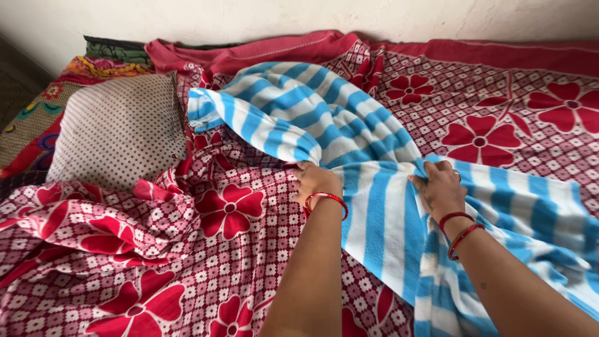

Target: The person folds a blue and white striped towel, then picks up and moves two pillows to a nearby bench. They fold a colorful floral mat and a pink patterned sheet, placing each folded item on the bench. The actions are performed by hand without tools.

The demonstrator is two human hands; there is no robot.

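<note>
Nearest the camera, both forearms reach out over the bed (187, 293), each wrist ringed with red bangles (460, 232). The left hand (314, 181) is closed on a gathered edge of the blue-and-white striped blanket (374, 218), fingers curled into the fabric just where it meets the red floral bedsheet (231, 212). The right hand (438, 187) is likewise clenched, pinching a bunched fold of the same blanket a little apart from the left. Between the two hands the cloth hangs taut in a short span, so the step in hand looks like gathering or straightening one edge. From this grip, a tidy result would call for both hands to pull evenly. Beyond the hands the blanket lies rumpled across the middle of the bed, one corner doubled over near the dotted pillow (118, 128) at far left.
</note>
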